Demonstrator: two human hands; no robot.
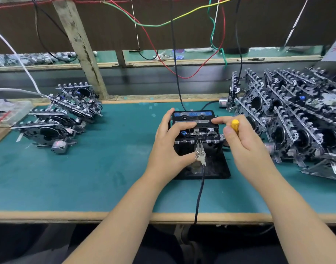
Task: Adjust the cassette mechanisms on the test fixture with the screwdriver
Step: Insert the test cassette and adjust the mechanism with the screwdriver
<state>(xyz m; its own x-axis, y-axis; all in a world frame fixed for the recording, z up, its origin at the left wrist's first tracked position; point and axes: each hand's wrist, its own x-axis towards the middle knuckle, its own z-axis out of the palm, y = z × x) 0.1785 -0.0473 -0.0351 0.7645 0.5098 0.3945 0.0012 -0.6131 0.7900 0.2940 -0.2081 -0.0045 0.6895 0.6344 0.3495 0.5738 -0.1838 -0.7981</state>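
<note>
Curling over the black cassette mechanism (196,130) from its left, the left hand (168,147) grips it; right hand (243,143) pinches a yellow-handled screwdriver (235,125), forefinger touching the mechanism's top. Blue cassette label unreadable.

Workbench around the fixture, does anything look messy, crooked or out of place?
Mostly orderly. The fixture sits square on the mat. What stands out: mechanisms are heaped in a leaning pile on the right and a smaller one on the left, and loose wires dangle over the bench.
</note>
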